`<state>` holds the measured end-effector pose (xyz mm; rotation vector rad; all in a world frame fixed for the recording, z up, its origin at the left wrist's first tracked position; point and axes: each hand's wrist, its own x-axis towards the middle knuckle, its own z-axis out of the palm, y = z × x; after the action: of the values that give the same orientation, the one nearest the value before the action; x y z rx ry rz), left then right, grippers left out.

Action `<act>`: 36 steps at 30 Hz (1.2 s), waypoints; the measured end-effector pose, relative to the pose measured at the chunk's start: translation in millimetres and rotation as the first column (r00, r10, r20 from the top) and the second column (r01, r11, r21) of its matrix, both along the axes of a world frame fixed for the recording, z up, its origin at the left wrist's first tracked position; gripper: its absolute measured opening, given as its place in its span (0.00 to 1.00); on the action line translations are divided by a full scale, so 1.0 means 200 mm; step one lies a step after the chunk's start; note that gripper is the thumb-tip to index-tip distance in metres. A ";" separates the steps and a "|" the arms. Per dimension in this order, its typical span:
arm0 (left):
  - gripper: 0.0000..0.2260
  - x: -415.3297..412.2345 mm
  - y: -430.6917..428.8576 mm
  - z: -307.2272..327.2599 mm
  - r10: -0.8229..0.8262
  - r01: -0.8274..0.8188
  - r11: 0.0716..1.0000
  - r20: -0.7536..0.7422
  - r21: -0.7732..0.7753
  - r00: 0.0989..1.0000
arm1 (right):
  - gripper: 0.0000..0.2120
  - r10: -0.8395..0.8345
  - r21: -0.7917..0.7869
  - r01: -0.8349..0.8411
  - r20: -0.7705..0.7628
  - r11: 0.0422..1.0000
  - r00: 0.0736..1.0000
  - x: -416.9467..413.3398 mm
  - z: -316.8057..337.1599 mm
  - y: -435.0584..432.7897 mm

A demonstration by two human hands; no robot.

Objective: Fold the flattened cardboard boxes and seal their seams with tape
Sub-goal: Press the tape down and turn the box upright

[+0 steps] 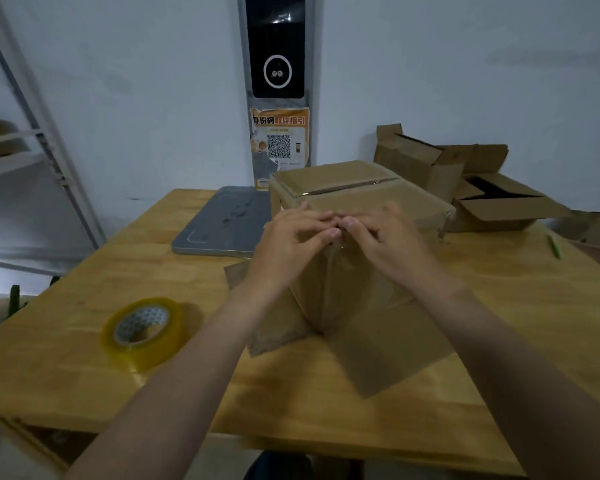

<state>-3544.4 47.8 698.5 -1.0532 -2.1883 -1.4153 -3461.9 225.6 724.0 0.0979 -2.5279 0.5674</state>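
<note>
Cardboard box (pixel 361 188) | near top edge beneath hands | left hand (pixel 291 237) — right hand (pixel 388 237) — both pinch tape strip (pixel 335 271)

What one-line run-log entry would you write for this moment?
step: sealing seam | left hand: pinches tape strip at near top edge of box | right hand: same | tape roll: lying on table, left of box

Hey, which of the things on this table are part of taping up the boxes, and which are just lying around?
In the job: the box under the left hand and right hand, the roll of tape, the open boxes behind it.
Lying about: the grey board, the green pen, the wall poster.
</note>
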 end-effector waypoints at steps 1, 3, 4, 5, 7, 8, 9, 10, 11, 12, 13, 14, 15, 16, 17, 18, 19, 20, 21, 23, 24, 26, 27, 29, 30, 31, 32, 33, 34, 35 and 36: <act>0.11 -0.01 0.02 0.00 0.019 -0.019 1.000 -0.015 0.013 1.000 | 0.22 0.003 -0.023 -0.003 -0.019 1.000 1.000 -0.01 -0.02 0.02; 0.14 -0.03 0.03 -0.02 0.034 -0.032 0.999 -0.066 0.030 0.997 | 0.23 0.021 -0.061 -0.024 -0.051 0.998 0.998 -0.03 -0.04 0.05; 0.16 -0.03 0.04 -0.04 0.032 -0.029 0.999 -0.094 0.028 0.995 | 0.23 0.030 -0.075 -0.035 -0.066 0.997 0.997 -0.04 -0.05 0.06; 0.17 -0.04 0.04 -0.06 0.034 -0.032 0.999 -0.129 0.016 0.991 | 0.23 0.041 -0.087 -0.048 -0.081 0.995 0.996 -0.04 -0.06 0.06; 0.19 -0.06 0.06 -0.10 0.051 -0.053 0.999 -0.209 -0.005 0.977 | 0.21 0.060 -0.103 -0.072 -0.117 0.992 0.991 -0.05 -0.09 0.07; 0.19 -0.06 0.07 -0.11 0.059 -0.060 0.998 -0.236 0.003 0.970 | 0.20 0.071 -0.103 -0.085 -0.134 0.991 0.988 -0.06 -0.11 0.08; 0.19 -0.06 0.07 -0.12 0.063 -0.061 0.998 -0.249 0.015 0.966 | 0.18 0.079 -0.098 -0.095 -0.149 0.991 0.986 -0.06 -0.12 0.08; 0.20 -0.06 0.08 -0.12 0.069 -0.066 0.998 -0.255 0.020 0.965 | 0.17 0.085 -0.088 -0.100 -0.162 0.991 0.983 -0.06 -0.14 0.09; 0.20 -0.06 0.09 -0.12 0.079 -0.079 0.997 -0.254 0.011 0.964 | 0.17 0.089 -0.078 -0.103 -0.170 0.992 0.981 -0.06 -0.15 0.10; 0.21 -0.05 0.09 -0.13 0.096 -0.101 0.995 -0.253 -0.007 0.963 | 0.18 0.092 -0.071 -0.105 -0.174 0.992 0.981 -0.06 -0.15 0.10; 0.22 -0.04 0.10 -0.13 0.112 -0.124 0.992 -0.251 -0.030 0.961 | 0.18 0.094 -0.069 -0.108 -0.174 0.992 0.980 -0.05 -0.15 0.10; 0.24 -0.03 0.11 -0.14 0.128 -0.146 0.988 -0.244 -0.058 0.961 | 0.19 0.099 -0.068 -0.112 -0.172 0.991 0.980 -0.04 -0.15 0.10; 0.26 -0.01 0.11 -0.14 0.144 -0.168 0.982 -0.233 -0.087 0.962 | 0.19 0.106 -0.069 -0.119 -0.167 0.991 0.980 -0.04 -0.15 0.10; 0.27 0.00 0.12 -0.15 0.158 -0.185 0.976 -0.220 -0.110 0.963 | 0.19 0.111 -0.071 -0.124 -0.161 0.990 0.981 -0.03 -0.14 0.10; 0.29 0.00 0.13 -0.15 0.172 -0.200 0.972 -0.210 -0.123 0.962 | 0.19 0.116 -0.072 -0.128 -0.153 0.989 0.981 -0.03 -0.14 0.10; 0.29 0.01 0.14 -0.15 0.189 -0.218 0.967 -0.206 -0.130 0.960 | 0.19 0.121 -0.071 -0.132 -0.143 0.989 0.982 -0.03 -0.14 0.10; 0.29 0.01 0.14 -0.15 0.209 -0.239 0.962 -0.212 -0.130 0.955 | 0.20 0.124 -0.068 -0.134 -0.132 0.989 0.983 -0.02 -0.14 0.10; 0.29 0.01 0.14 -0.15 0.228 -0.260 0.958 -0.229 -0.121 0.946 | 0.20 0.127 -0.063 -0.135 -0.123 0.989 0.984 -0.02 -0.14 0.10; 0.28 0.01 0.14 -0.14 0.244 -0.276 0.956 -0.250 -0.103 0.937 | 0.21 0.129 -0.059 -0.136 -0.116 0.989 0.985 -0.02 -0.14 0.10; 0.27 0.03 0.15 -0.13 0.255 -0.281 0.958 -0.279 -0.055 0.926 | 0.21 0.133 -0.058 -0.140 -0.110 0.988 0.985 -0.02 -0.13 0.11; 0.25 0.03 0.15 -0.13 0.242 -0.260 0.965 -0.276 -0.031 0.930 | 0.21 0.136 -0.062 -0.144 -0.109 0.988 0.985 -0.01 -0.13 0.11; 0.20 0.02 0.14 -0.14 0.156 -0.151 0.988 -0.208 0.041 0.965 | 0.21 0.147 -0.065 -0.155 -0.105 0.986 0.984 -0.01 -0.12 0.13; 0.17 0.00 0.12 -0.14 0.094 -0.081 0.993 -0.162 0.089 0.982 | 0.21 0.154 -0.064 -0.161 -0.099 0.985 0.983 0.00 -0.12 0.14; 0.14 -0.02 0.07 -0.16 0.005 0.013 0.990 -0.134 0.138 0.991 | 0.18 0.169 -0.050 -0.174 -0.095 0.983 0.981 0.00 -0.12 0.16; 0.14 -0.03 0.05 -0.17 -0.022 0.039 0.991 -0.135 0.132 0.991 | 0.18 0.174 -0.038 -0.178 -0.099 0.983 0.980 0.00 -0.12 0.16; 0.14 -0.03 0.04 -0.17 -0.042 0.057 0.992 -0.130 0.113 0.991 | 0.18 0.175 -0.027 -0.179 -0.103 0.984 0.979 0.00 -0.13 0.16; 0.14 -0.02 0.03 -0.17 -0.056 0.067 0.994 -0.119 0.092 0.991 | 0.19 0.173 -0.017 -0.175 -0.103 0.984 0.980 0.00 -0.13 0.17; 0.14 -0.01 0.02 -0.17 -0.068 0.076 0.994 -0.103 0.074 0.992 | 0.19 0.169 -0.010 -0.171 -0.097 0.985 0.981 0.00 -0.13 0.17; 0.14 -0.01 0.01 -0.17 -0.077 0.083 0.995 -0.086 0.061 0.993 | 0.20 0.164 -0.006 -0.165 -0.088 0.986 0.982 0.00 -0.14 0.16; 0.15 0.00 0.00 -0.17 -0.088 0.091 0.995 -0.071 0.047 0.994 | 0.22 0.160 -0.006 -0.161 -0.078 0.987 0.984 0.00 -0.14 0.16; 0.15 0.00 0.00 -0.17 -0.097 0.099 0.994 -0.059 0.035 0.994 | 0.23 0.158 -0.010 -0.159 -0.068 0.987 0.985 0.00 -0.14 0.16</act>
<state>-3544.5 47.1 664.9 -1.1877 -2.0880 -1.4435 -3461.0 257.6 695.9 0.3101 -2.4644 0.6355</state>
